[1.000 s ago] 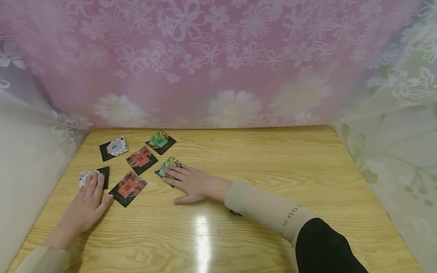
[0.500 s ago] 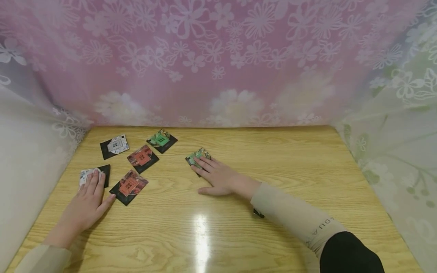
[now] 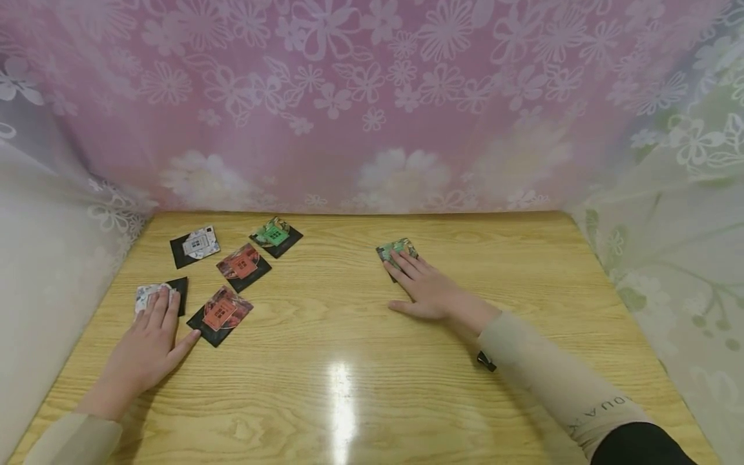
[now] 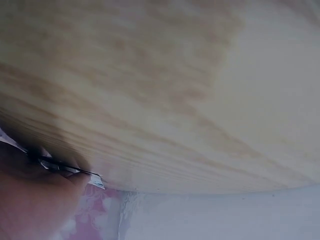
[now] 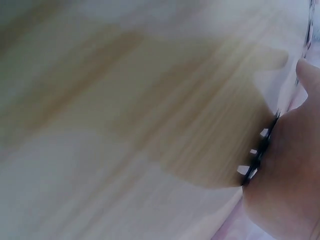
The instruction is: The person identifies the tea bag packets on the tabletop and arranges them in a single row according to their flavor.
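At 1 o'clock from table (image 3: 360,400) centre, the right hand (image 3: 430,294) lies flat, straight fingers pressing a green card (image 3: 396,250); judged step: sliding it apart from the group. Next move likely calls for steady downward pressure. At 9 o'clock, the left hand (image 3: 148,345), fingers extended, pins a white card (image 3: 146,296). Sleeve lettering (image 3: 601,408) is partly legible, reading "AUQA" or similar; card print is unreadable.
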`<state>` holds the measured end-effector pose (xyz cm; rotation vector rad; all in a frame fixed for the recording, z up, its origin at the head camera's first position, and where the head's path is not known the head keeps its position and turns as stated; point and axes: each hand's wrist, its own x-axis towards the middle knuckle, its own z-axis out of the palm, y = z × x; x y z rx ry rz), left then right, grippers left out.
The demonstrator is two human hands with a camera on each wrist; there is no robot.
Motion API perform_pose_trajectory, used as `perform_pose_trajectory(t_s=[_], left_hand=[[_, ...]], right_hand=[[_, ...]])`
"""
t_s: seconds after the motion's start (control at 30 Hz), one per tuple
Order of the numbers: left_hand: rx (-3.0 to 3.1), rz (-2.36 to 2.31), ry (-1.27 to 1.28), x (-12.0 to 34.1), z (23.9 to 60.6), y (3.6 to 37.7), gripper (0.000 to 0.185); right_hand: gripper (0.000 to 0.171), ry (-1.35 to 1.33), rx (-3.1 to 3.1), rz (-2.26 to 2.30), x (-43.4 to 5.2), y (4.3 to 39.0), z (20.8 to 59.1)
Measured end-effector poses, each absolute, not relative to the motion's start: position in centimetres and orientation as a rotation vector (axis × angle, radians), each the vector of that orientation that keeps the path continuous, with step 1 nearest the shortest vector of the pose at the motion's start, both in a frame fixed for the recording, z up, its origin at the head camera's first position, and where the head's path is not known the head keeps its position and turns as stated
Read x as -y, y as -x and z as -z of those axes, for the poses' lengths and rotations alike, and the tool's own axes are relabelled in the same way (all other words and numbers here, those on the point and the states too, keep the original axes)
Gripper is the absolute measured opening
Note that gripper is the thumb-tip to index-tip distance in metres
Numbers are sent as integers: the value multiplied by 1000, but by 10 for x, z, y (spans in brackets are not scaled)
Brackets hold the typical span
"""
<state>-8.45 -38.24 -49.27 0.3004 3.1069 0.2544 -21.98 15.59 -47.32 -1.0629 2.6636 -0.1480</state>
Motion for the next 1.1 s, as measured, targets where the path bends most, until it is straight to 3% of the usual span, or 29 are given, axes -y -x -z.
perform_pose_trajectory(t_s=[1.1], left_hand=[[-3129,-218,-316,382,494,82,94]], right_hand=[[83,626,-2781,312,-298,211,472]])
